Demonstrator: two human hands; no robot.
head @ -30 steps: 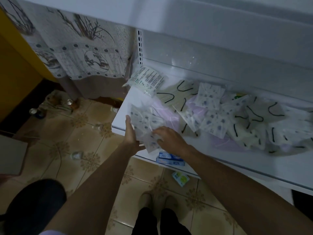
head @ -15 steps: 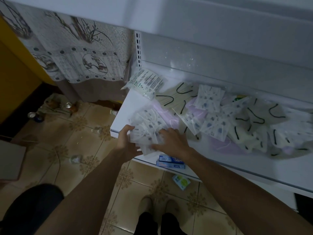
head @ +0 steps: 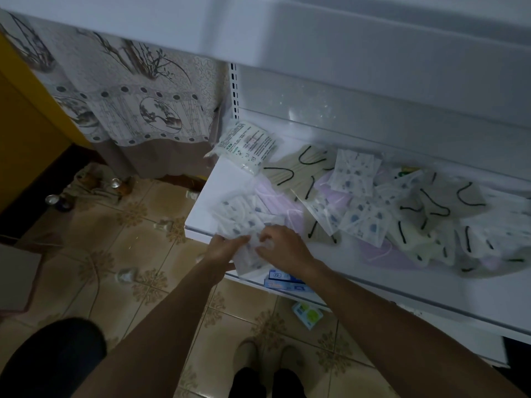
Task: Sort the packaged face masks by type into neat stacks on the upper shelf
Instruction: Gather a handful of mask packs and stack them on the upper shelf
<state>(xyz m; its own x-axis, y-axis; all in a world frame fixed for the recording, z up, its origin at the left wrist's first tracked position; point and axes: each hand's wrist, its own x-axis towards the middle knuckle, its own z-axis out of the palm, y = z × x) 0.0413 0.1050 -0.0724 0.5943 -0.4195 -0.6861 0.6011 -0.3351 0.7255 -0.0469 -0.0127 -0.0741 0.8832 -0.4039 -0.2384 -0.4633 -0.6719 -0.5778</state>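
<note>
A white shelf carries a loose heap of packaged face masks. White masks with blue prints, cream masks with black ear loops and lilac masks lie mixed across it. At the shelf's front left corner both hands hold a small bundle of blue-print mask packets. My left hand grips the bundle from the left side and below. My right hand pinches its right edge from above. A thicker white pack with printed text lies at the back left corner.
Another white shelf overhangs above. Blue boxes sit on a lower shelf under my right wrist. A small green packet lies on the tiled floor by my feet. A patterned curtain hangs left, with cans and clutter below it.
Both hands have pulled the blue-print packets from flat on the shelf toward its front edge and closed together around them. The camera has shifted slightly.
</note>
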